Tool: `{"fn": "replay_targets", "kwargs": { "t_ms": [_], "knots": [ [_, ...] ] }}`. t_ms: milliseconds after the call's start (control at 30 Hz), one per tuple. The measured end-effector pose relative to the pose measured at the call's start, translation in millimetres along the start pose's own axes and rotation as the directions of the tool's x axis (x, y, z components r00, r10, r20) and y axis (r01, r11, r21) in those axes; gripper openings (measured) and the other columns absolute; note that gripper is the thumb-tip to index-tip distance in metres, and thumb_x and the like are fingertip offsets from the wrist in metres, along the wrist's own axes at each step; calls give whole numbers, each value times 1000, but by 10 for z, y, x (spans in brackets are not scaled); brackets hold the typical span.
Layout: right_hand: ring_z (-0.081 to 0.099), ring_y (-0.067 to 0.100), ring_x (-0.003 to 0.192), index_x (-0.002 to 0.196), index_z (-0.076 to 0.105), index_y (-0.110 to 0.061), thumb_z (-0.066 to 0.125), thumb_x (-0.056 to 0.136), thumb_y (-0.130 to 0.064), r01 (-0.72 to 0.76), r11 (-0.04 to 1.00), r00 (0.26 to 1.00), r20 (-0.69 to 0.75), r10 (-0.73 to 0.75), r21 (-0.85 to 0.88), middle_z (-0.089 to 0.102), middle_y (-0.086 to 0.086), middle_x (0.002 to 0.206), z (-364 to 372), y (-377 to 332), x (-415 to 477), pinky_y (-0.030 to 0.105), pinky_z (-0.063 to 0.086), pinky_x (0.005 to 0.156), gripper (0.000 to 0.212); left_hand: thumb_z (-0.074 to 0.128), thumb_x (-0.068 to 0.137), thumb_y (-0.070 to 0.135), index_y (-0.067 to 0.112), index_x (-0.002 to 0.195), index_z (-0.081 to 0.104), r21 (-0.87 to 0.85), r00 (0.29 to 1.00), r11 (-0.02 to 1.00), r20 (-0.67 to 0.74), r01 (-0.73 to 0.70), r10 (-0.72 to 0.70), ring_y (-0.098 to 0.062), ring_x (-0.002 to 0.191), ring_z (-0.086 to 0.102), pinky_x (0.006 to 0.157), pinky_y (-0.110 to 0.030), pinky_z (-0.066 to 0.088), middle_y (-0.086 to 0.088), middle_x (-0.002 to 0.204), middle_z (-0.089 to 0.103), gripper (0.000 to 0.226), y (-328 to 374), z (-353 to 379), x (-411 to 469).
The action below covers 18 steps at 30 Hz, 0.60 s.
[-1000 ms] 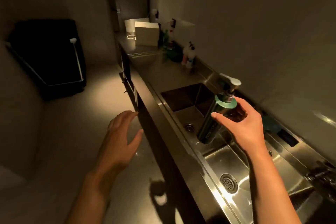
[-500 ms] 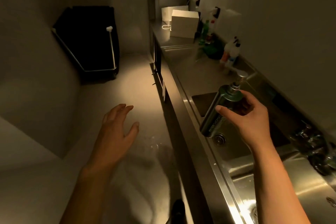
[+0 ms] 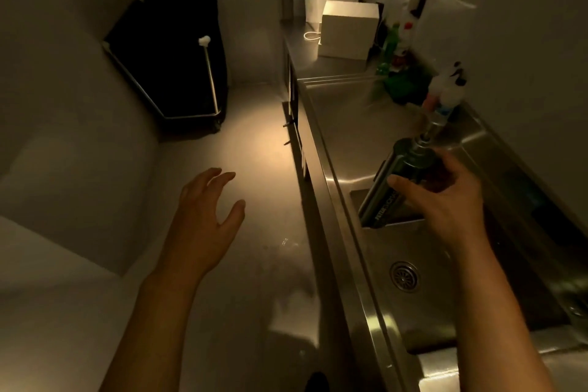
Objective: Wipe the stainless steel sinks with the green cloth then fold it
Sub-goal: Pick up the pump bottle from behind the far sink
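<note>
My right hand (image 3: 445, 200) grips a dark green pump bottle (image 3: 394, 181), tilted, above the far edge of a stainless steel sink (image 3: 375, 251) with a round drain (image 3: 404, 275). A green cloth (image 3: 401, 86) lies bunched on the steel counter by the wall, well beyond the bottle. Over the floor to the left of the counter hovers my left hand (image 3: 206, 216), fingers spread and holding nothing. A second sink shows only as a bright edge at the bottom right.
A steel counter (image 3: 343, 124) runs along the right wall. On it stand a white box (image 3: 346, 30), a green bottle (image 3: 389, 44) and spray bottles (image 3: 445, 89). A black bin (image 3: 171, 57) with a metal frame stands on the floor at the left.
The view has swung left and forward along the counter. My right hand has carried the pump bottle past the sink toward the counter. My left hand stays spread over the floor.
</note>
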State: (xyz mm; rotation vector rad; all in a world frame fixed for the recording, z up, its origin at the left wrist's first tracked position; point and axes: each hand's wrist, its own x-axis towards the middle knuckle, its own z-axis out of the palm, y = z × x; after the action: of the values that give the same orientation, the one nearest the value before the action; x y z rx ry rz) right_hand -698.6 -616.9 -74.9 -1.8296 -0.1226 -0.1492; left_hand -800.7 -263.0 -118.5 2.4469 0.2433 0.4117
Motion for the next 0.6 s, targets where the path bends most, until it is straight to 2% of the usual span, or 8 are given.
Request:
{"fn": "replay_targets", "kwargs": {
  "t_ms": [100,233,367,467,600],
  "knots": [
    [64,-1,113,121,63,-47,90,72,-24,-11,1000,1000,-6,11,4,69,-19,120,77,47,242,26,50,90,61,58,98,45,32,148,49,-12,1000,1000,1,22,-22,-20,147,35,115,-38,35,3,158,39,53,-13,17,211],
    [61,-16,104,128,62,-38,89,71,-23,-45,999,999,3,45,-6,67,-26,113,282,109,543,19,48,86,65,58,100,45,34,149,47,-33,999,998,18,50,-49,-19,148,34,115,-37,35,5,160,38,52,-107,74,508],
    [64,-2,114,125,64,-39,89,73,-18,-55,998,998,-7,55,-9,70,-19,120,539,159,805,28,50,94,61,62,100,38,34,150,47,-69,997,996,49,65,-61,-19,149,33,115,-37,35,4,161,36,52,-309,126,900],
    [65,-6,109,115,64,-47,89,73,-15,-51,999,998,-32,51,-10,70,-26,116,754,121,1027,26,51,91,59,64,99,35,29,149,50,-73,998,997,49,38,-34,-21,149,33,117,-42,35,1,160,38,52,-460,142,1332],
    [65,-6,108,114,64,-49,89,72,-14,-39,999,993,-113,37,-12,70,-27,114,1069,31,1365,30,51,95,60,63,100,38,34,150,47,-105,994,994,94,-42,52,-17,150,27,112,-33,27,5,163,35,53,-552,139,2076]
  ]
}}
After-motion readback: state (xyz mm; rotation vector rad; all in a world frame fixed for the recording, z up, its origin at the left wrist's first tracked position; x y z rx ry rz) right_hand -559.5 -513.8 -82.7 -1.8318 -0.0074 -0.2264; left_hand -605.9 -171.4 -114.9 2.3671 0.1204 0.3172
